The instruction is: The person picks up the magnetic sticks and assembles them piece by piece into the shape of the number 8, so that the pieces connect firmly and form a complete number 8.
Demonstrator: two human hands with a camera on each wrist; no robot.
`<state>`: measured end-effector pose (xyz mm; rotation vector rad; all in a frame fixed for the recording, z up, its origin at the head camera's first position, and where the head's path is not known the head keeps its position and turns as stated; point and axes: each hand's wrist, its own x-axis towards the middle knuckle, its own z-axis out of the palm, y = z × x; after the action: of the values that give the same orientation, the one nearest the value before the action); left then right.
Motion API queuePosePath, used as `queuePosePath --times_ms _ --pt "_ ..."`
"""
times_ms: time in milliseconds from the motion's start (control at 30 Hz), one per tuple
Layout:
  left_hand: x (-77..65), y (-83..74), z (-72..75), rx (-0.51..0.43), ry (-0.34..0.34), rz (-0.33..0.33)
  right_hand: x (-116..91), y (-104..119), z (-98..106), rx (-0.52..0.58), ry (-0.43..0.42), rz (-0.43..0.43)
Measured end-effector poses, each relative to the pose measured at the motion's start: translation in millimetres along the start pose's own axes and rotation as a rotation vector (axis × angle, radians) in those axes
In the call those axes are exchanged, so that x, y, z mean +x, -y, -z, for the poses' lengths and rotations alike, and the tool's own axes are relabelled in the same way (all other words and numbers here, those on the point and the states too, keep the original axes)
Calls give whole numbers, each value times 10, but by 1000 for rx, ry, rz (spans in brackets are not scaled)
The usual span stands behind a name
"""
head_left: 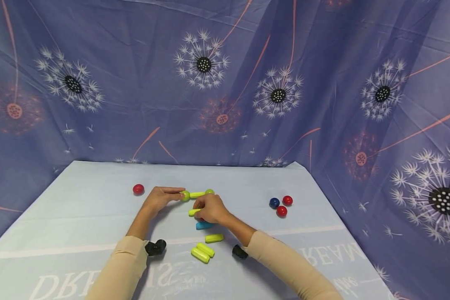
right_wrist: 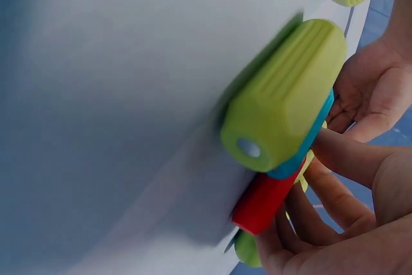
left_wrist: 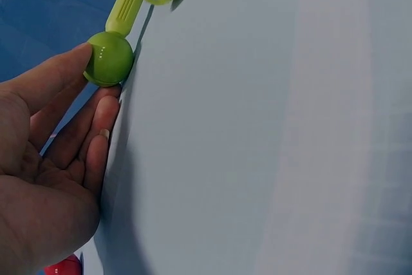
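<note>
My left hand (head_left: pixel 160 201) pinches a green ball (left_wrist: pixel 109 59) between thumb and fingers. A yellow-green stick (head_left: pixel 197 194) joins that ball to another green ball (head_left: pixel 209 191) at its far end. My right hand (head_left: pixel 211 209) pinches a second yellow-green stick (head_left: pixel 193 212), set apart in front of the joined piece; a round hole or dot marks its end. Under the right hand lies a red stick (right_wrist: pixel 265 203), mostly hidden from the head view. Beside it is a blue stick (head_left: pixel 204 225).
Nearer the body lie several loose yellow-green sticks (head_left: pixel 214 238). Two red balls (head_left: pixel 281 211) and a dark blue ball (head_left: pixel 274 203) sit at the right. Another red ball (head_left: pixel 138 189) rests at the left. A patterned cloth (head_left: pixel 225 83) hangs behind the table.
</note>
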<state>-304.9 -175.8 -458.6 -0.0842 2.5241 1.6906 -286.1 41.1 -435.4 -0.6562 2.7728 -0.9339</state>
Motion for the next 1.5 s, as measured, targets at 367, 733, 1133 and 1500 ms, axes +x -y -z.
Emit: queuePosePath --times_ms 367,733,1133,1500 --pt "-8 -3 -1 -4 1 6 107 9 -63 96 -98 2" --pt "-16 -3 -6 -13 5 10 147 23 -113 200 -123 -30" --pt "-10 -6 -3 -36 8 3 174 79 -138 200 -135 -70" --pt "-9 0 -10 -35 3 1 174 69 -162 220 -123 -44"
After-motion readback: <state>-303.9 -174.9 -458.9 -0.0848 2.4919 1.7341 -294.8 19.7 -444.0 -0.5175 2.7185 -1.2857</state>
